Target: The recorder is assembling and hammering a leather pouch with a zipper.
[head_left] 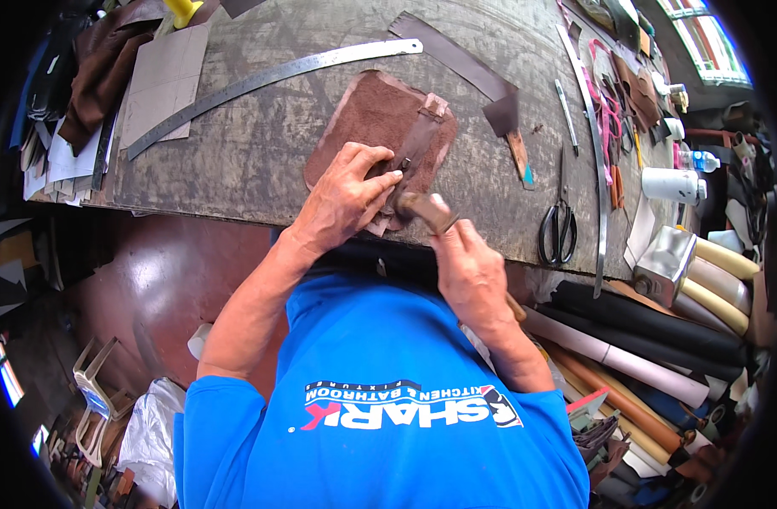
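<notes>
A brown suede leather panel [354, 119] with rounded corners lies near the table's front edge. Across its right part runs a darker leather strap [420, 136], with a small metal fitting [406, 163] on it. My left hand [347, 193] rests on the panel, its bent fingers and thumb closed at the strap's edge beside the fitting. In my right hand [471, 271] is a hammer [429, 210], its head low over the strap's near end and slightly blurred. Whether the head touches the leather I cannot tell.
A steel ruler [278, 76] lies beyond the panel. To the right are a dark leather strip [460, 64], a wooden-handled tool [519, 157], black scissors [558, 229] and a long metal straightedge [600, 187]. Rolls of material [643, 365] are stacked below the table's right side.
</notes>
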{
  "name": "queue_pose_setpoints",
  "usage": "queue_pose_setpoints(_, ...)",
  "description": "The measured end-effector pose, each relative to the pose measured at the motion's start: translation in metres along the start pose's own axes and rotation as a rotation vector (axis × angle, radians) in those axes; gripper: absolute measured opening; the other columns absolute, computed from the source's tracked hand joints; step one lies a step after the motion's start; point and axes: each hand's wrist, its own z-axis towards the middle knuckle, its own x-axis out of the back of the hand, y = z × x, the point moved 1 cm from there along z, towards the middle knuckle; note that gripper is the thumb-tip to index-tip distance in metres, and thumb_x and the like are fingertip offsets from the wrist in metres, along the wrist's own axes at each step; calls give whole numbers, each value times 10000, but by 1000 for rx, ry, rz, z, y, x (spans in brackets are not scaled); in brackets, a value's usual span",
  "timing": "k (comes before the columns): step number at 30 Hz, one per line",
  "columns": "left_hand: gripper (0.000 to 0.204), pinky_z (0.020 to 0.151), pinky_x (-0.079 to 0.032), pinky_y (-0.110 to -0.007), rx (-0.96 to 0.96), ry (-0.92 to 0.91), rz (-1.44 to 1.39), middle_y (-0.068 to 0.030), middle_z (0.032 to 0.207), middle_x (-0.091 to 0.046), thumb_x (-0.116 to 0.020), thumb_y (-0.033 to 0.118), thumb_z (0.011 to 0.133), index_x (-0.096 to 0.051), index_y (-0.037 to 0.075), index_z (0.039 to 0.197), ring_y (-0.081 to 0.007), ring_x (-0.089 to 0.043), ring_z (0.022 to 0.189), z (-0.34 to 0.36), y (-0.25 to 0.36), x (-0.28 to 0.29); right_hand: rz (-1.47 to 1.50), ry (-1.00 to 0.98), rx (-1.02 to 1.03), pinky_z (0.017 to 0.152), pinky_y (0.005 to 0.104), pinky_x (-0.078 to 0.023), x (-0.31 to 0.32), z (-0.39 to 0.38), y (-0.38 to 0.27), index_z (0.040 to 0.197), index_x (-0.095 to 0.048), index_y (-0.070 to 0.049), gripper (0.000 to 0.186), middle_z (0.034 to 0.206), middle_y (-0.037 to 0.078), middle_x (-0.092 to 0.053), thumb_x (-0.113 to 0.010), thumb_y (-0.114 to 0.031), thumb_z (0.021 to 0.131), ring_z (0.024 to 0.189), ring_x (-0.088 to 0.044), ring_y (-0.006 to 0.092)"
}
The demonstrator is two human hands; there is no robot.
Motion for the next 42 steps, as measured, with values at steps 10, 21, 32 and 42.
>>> queue_pose_setpoints(10, 347, 943, -518, -393, -11, -30, 50, -113, 1304, -605, -745, 26, 769, -717, 37, 1114, -309, -564, 1098, 2, 3, -1, -41, 183, -8, 635, 459, -551, -13, 28, 27, 1316, -549, -31, 370, 957, 146, -604, -619, -106, 961, 778, -658, 357)
queue_pose_setpoints(21, 474, 999, -454, -397, 19, -105, 190, -96, 1435, -536, -689, 32, 797, -583, 17, 1259, -302, -533, 1097, 2, 6, -3, 33, 215, -149, 677, 499, -548, -6, 61, 46, 1343, -534, -72, 378, 990, 175, -630, -596, -126, 974, 827, -669, 401)
queue_pose_setpoints(32, 437, 983, -458, -398, 13, -81, 143, -118, 1384, -576, -666, 45, 826, -623, -26, 1255, -289, -549, 1101, 2, 4, 1, 125, 317, -277, 795, 477, -530, 17, 49, 69, 1315, -575, -16, 355, 1021, 213, -659, -601, -125, 978, 914, -667, 407)
queue_pose_setpoints(42, 432, 995, -434, -471, 416, 220, 349, -183, 1165, -632, -738, 171, 848, -630, 1, 1230, -370, -565, 1101, 21, -33, 17, -405, 570, -680, 949, 443, -494, 50, -98, 240, 1268, -642, -46, 356, 1151, 162, -646, -652, -69, 912, 1066, -627, 349)
